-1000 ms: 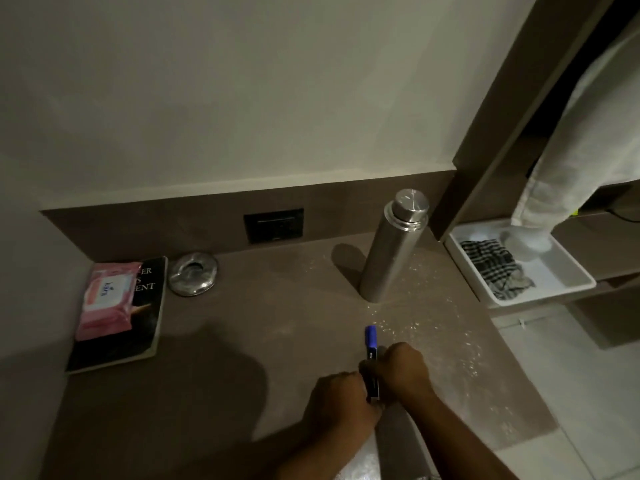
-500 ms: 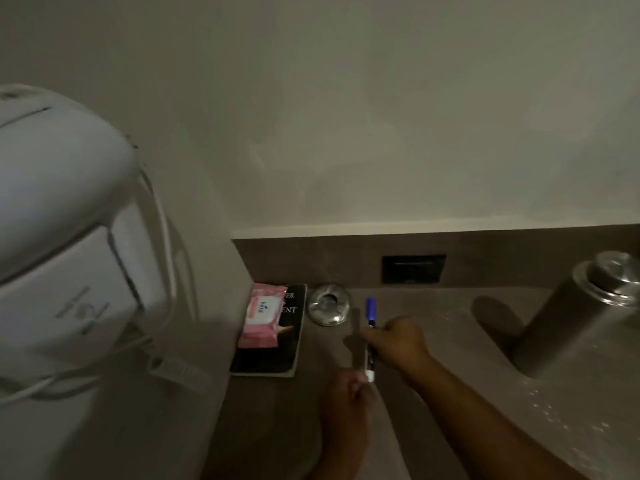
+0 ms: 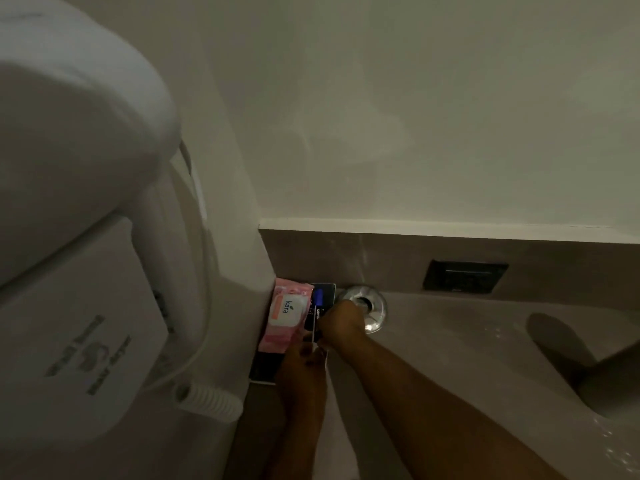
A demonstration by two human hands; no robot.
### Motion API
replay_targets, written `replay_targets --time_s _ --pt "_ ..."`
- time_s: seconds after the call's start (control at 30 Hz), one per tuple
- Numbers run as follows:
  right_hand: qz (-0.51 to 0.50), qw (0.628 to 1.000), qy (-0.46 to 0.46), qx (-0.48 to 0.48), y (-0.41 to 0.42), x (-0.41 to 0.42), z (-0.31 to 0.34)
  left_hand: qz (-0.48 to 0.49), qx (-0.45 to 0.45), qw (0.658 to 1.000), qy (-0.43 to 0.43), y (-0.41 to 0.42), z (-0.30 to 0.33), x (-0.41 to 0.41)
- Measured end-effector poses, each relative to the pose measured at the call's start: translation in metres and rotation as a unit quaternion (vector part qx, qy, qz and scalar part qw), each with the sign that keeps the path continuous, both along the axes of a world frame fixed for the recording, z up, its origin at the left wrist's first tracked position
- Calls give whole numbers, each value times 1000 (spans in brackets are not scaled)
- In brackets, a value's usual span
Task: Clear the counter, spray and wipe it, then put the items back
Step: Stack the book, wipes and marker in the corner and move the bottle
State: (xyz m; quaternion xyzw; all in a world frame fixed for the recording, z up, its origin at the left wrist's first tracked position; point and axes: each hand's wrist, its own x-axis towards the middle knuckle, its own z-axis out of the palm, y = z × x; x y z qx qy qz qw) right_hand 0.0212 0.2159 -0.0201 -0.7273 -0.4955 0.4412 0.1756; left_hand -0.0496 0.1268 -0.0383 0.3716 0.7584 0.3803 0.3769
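Note:
A blue-capped marker stands nearly upright over the black book at the counter's back left. My right hand grips its middle and my left hand holds its lower end. A pink wipes pack lies on the book, just left of the marker. A round steel ashtray sits right behind my right hand, partly hidden by it. The brown counter carries wet droplets at the right.
A white wall-mounted appliance with a coiled cord fills the left side. A black socket plate is set in the backsplash. The steel bottle's base and its shadow show at the right edge.
Both hands carried the marker left and back, from the counter's middle to above the book beside the wipes pack. The view swung left, so the bottle slid to the right edge.

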Motion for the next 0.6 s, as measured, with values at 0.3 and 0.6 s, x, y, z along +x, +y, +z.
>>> replay_targets --time_s 0.3,0.6 --pt "11 998 46 35 -13 3 -7 38 -31 998 43 9 -5 -6" --pt "-292 932 203 68 -83 112 11 -70 27 996 52 -39 0 64"
